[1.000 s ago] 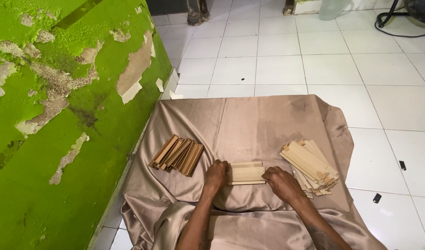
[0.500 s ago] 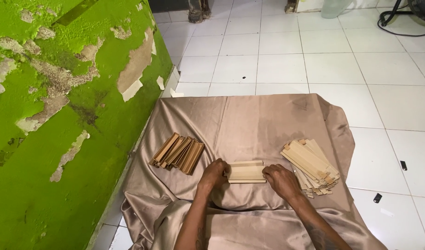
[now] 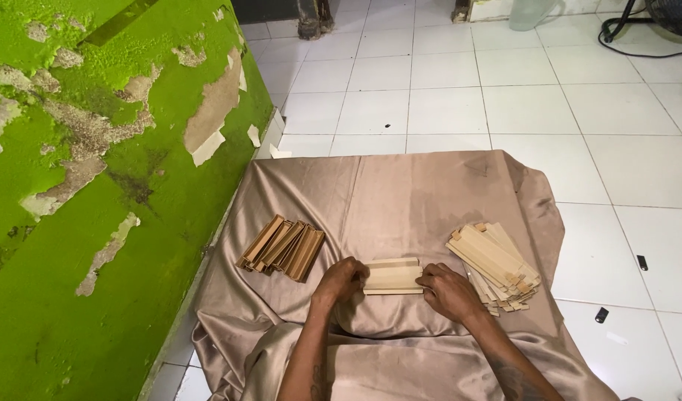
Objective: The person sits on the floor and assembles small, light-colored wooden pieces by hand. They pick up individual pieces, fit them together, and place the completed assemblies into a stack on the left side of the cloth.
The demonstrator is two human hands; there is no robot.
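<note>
Small stack of pale flat strips (image 3: 391,276) lies lower centre of frame on a tan satin cloth (image 3: 400,193), long side left-right. Left hand (image 3: 342,278) grips the stack's left end, fingers curled round it; right hand (image 3: 448,291) grips the right end, fingers bent over the edge. Both hands closed on the stack, both forearms coming up from the bottom edge of the frame. Just right of the right hand, a loose pile of pale strips (image 3: 495,263), fanned and angled, near touching the hand. Left of the left hand, a little apart, a row of darker brown strips (image 3: 283,247) leaning on each other, tilted diagonally. All three groups sit on the cloth, which is wrinkled and bunched at lower left. Cloth is spread on a white tiled floor (image 3: 519,104). Green wall (image 3: 73,186) with peeling paint fills the left of the frame. Two small dark bits (image 3: 601,315) on the tiles at right. Black cable (image 3: 638,37) at upper right.
</note>
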